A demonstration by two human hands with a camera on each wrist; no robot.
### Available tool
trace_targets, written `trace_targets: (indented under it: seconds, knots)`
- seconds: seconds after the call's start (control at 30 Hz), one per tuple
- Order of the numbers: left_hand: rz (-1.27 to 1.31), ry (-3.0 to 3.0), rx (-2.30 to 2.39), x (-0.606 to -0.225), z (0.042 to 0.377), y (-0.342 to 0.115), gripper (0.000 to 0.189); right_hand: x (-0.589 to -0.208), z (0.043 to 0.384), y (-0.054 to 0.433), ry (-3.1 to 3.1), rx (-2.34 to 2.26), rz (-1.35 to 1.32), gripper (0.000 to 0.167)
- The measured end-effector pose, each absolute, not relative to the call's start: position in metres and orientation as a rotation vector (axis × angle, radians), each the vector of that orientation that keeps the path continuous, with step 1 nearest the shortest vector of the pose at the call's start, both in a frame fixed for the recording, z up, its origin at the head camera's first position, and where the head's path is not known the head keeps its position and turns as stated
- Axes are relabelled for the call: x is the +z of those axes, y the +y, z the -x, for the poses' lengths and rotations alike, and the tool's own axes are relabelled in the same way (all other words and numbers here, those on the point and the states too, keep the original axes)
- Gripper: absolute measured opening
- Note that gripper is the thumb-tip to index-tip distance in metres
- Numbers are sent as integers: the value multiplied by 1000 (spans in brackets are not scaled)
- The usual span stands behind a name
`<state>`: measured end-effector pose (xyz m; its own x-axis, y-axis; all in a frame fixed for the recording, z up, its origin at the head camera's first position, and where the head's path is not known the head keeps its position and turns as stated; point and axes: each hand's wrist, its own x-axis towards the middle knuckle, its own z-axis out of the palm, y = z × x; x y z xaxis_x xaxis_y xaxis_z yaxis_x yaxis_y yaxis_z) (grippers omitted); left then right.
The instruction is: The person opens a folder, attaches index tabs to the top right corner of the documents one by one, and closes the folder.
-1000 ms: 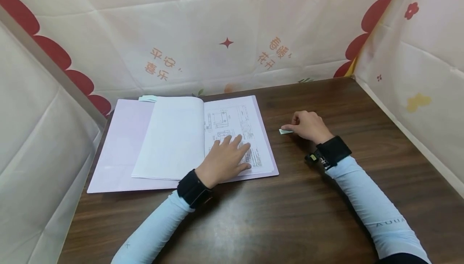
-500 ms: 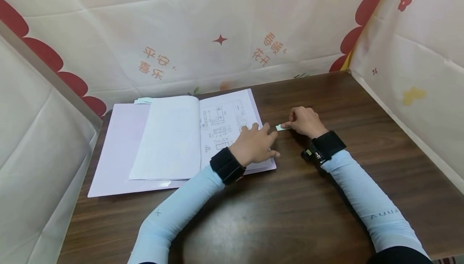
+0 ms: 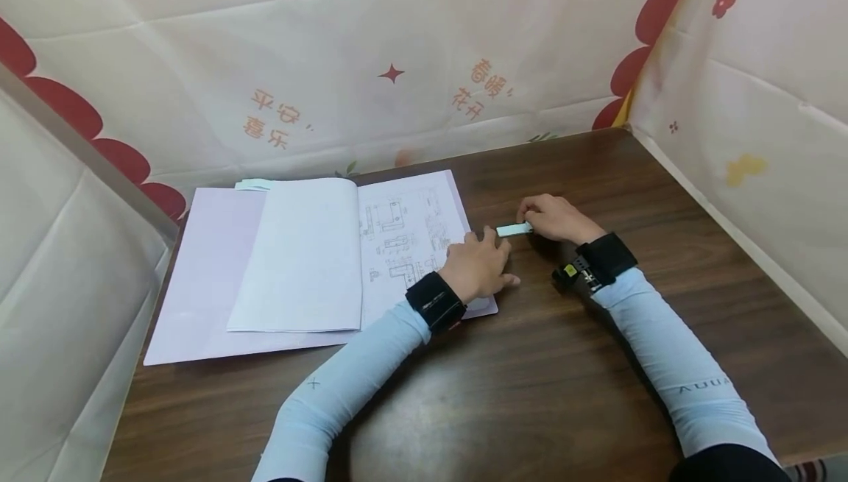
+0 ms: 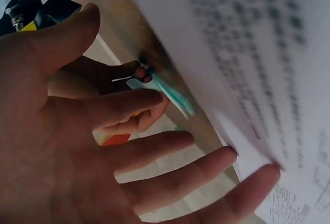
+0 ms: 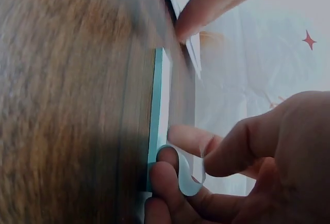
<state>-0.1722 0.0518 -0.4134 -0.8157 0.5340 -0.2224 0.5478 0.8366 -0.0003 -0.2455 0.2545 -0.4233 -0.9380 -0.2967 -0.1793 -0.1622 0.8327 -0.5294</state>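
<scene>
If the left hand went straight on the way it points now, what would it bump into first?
Probably the pale green strip, just ahead of the left hand, with the right hand at the strip's far end. Heights are hard to judge, so it might pass above instead.

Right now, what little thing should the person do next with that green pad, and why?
Perhaps the right hand should gently peel the pale strip off the green pad. In the right wrist view, the strip curls up within that hand's grip at one end of the pad, while the other end looks flat, so it seems only partly loosened.
</scene>
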Motion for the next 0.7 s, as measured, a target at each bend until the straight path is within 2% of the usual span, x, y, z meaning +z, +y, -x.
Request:
trace_targets:
  seconds: [0.17,0.37,0.47,0.6,0.7]
  knots:
    - [-776,2863,-92,-420,179,54,78,-424,248,250,2755,-789,321,37]
    - [-724,2908,-198,-429,186,56,76,-427,250,248,2791,-773,251,53]
    - [-725,2915,-223,-430,187,57,75,-428,249,248,2819,-749,230,46]
    - [-730,2910,-228,-429,187,59,74,-430,249,249,2853,-739,178,25]
    - [-726,2896,-223,-428,188,61,75,-430,250,251,2879,-739,126,21]
